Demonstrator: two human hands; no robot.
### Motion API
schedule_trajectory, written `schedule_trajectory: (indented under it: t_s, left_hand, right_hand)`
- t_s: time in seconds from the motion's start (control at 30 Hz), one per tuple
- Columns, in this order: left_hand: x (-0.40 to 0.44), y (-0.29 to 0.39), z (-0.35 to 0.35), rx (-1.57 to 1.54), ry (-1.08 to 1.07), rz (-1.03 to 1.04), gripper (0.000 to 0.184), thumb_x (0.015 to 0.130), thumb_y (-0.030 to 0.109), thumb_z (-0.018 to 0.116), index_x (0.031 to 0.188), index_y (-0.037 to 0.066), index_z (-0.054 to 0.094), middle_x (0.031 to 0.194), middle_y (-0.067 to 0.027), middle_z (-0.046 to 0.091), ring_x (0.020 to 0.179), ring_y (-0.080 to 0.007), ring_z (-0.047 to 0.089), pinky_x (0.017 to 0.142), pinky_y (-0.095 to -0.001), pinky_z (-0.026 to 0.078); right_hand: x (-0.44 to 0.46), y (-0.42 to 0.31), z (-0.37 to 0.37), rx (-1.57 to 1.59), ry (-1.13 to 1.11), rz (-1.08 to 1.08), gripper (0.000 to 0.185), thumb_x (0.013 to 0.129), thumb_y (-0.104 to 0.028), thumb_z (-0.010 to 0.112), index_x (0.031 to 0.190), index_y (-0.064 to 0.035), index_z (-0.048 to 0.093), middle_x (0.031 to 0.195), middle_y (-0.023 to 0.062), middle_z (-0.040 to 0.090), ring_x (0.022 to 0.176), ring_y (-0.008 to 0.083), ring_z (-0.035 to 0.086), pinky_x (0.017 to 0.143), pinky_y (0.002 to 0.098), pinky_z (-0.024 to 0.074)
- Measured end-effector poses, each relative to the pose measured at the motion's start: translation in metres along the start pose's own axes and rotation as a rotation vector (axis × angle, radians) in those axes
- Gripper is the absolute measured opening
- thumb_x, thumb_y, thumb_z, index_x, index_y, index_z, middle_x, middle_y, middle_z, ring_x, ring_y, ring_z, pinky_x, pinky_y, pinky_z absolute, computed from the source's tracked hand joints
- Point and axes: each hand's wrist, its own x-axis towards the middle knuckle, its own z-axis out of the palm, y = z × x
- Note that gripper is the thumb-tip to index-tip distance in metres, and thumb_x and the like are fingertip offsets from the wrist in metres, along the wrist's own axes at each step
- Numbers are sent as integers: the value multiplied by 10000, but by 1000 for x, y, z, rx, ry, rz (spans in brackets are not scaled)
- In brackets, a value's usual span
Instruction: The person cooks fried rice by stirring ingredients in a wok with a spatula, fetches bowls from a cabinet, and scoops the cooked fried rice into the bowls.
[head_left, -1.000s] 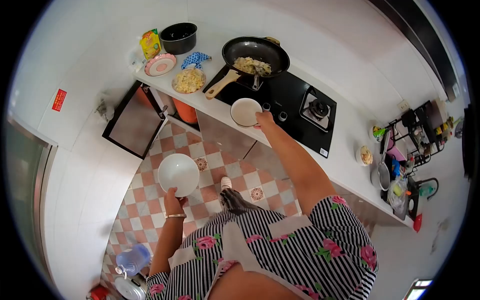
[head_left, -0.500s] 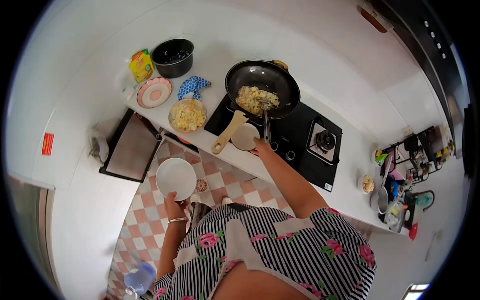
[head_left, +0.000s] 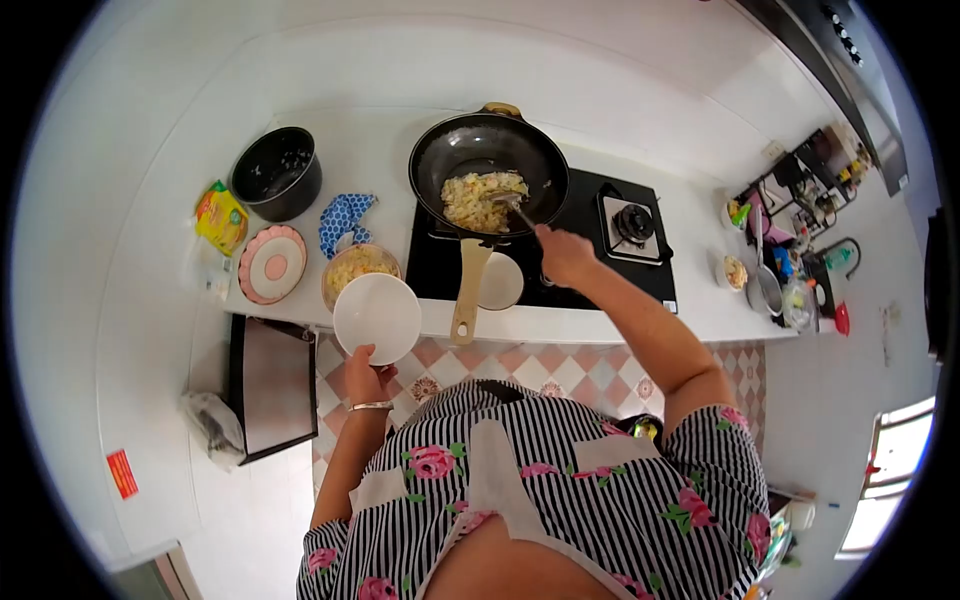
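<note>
My left hand (head_left: 368, 378) grips the rim of an empty white bowl (head_left: 377, 319), held over the counter's front edge and partly covering a bowl of yellow and white food (head_left: 360, 265). My right hand (head_left: 566, 256) is closed around the handle of a metal spatula (head_left: 511, 200), whose head rests in the fried rice (head_left: 478, 203) in the black wok (head_left: 432, 163). The wok's light handle (head_left: 469, 290) points toward me. Beside that handle, a small white bowl (head_left: 500, 281) sits at the stove's front edge.
Left on the counter are a black pot (head_left: 277, 174), a pink-rimmed plate (head_left: 272, 264), a blue patterned cloth (head_left: 345, 222) and a yellow packet (head_left: 221, 217). A second burner (head_left: 633, 224) lies right of the wok. An open cabinet door (head_left: 277, 385) juts out below the counter.
My right hand has let go of the small white bowl, now down by the wok handle, and taken hold of the spatula. My left hand has raised the larger bowl to the counter edge.
</note>
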Motion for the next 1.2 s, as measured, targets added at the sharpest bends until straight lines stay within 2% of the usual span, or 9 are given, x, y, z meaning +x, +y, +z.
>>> schedule_trajectory:
  t_s: [0.1, 0.23, 0.37, 0.47, 0.6, 0.7, 0.83, 1.17, 1.2]
  left_hand:
    - [18, 7, -1, 64, -50, -55, 268, 755, 207, 530, 962, 38, 521, 730, -58, 575, 563, -156, 544, 454, -265, 448]
    - [29, 11, -2, 97, -76, -60, 261, 766, 216, 520, 961, 44, 530, 752, -61, 589, 574, -162, 554, 465, -280, 450]
    - [33, 0, -3, 111, -122, -122, 304, 774, 210, 513, 1012, 21, 519, 846, -91, 600, 661, -194, 588, 504, -311, 479]
    - [17, -4, 13, 104, -145, -195, 371, 782, 187, 499, 1087, -23, 491, 962, -126, 583, 806, -239, 613, 613, -351, 527]
    - [14, -21, 26, 181, -359, -89, 308, 809, 171, 482, 1044, -26, 506, 981, -130, 593, 881, -254, 613, 739, -348, 514]
    - [-2, -17, 53, 203, -483, -137, 343, 810, 132, 450, 1088, -67, 466, 1038, -166, 561, 922, -296, 597, 798, -373, 503]
    - [-7, -12, 74, -85, -442, -440, 391, 803, 106, 429, 1136, -98, 424, 1079, -198, 536, 946, -325, 586, 820, -408, 500]
    - [-2, 5, 76, -54, -167, -283, 413, 816, 191, 462, 1194, 26, 439, 1091, -141, 560, 952, -286, 595, 749, -439, 511]
    - [-4, 16, 73, 25, -283, -242, 428, 850, 271, 461, 1223, 63, 438, 1101, -109, 573, 964, -249, 598, 727, -416, 519]
  right_hand:
    - [-5, 12, -41, -35, 125, -1, 321, 839, -126, 490, 1155, -73, 471, 1034, 201, 590, 953, 324, 593, 798, 429, 479]
    - [20, 58, -74, 177, 319, -106, 263, 892, -210, 428, 1096, -92, 546, 1007, 173, 607, 935, 352, 583, 799, 448, 471]
    - [91, 98, -77, 142, 130, -5, 260, 892, -245, 454, 1039, -71, 580, 861, 164, 637, 783, 322, 620, 640, 444, 496]
    - [134, 133, -84, 238, -272, 216, 222, 887, -230, 482, 976, -70, 607, 665, 100, 591, 503, 190, 534, 396, 340, 395]
    - [132, 144, -91, 746, -635, 303, 210, 891, -227, 465, 1009, -120, 601, 560, -14, 449, 417, 63, 307, 363, 204, 214]
    - [137, 111, -81, 908, -738, 203, 161, 897, -224, 506, 958, -124, 617, 559, -30, 461, 400, 42, 324, 347, 186, 232]
    - [159, 70, -48, 1083, -778, 107, 201, 913, -257, 489, 943, -99, 610, 591, -36, 464, 411, 45, 313, 359, 195, 222]
    - [120, 32, -19, 1538, -618, 209, 221, 934, -263, 452, 1018, -102, 579, 591, -43, 446, 386, 24, 262, 343, 178, 176]
    - [110, 30, -21, 1503, -578, 213, 221, 931, -261, 456, 1053, -107, 555, 597, -43, 444, 391, 27, 268, 340, 180, 180]
